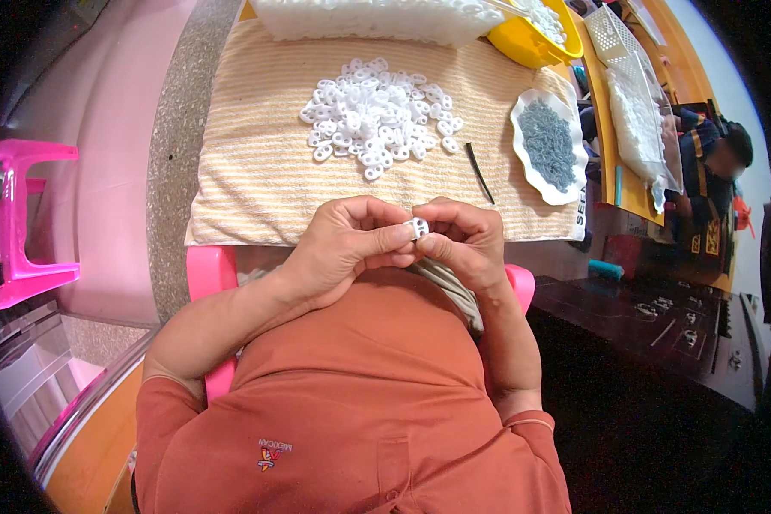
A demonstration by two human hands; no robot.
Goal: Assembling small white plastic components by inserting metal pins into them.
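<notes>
Between my two hands, just off the near edge of the towel, is a small white plastic piece [418, 228] with dark openings. My left hand [360, 236] pinches it from the left with thumb and forefinger. From the other side, the thumb and fingertips of my right hand [461, 240] grip the same piece. Beyond my hands lies a loose pile of white plastic pieces [373, 116], each oval with two holes. A thin black strip [480, 174] rests to the right of the pile. Farther right, a white scalloped dish [516, 116] holds many small grey parts [546, 141].
A striped towel [257, 154] covers the table. At its far edge stand a clear bin of white pieces [377, 21] and a yellow basket [522, 43]. A pink stool [26, 223] is at left. On the right, another person [711, 163] sits beside a white-filled tray [634, 120].
</notes>
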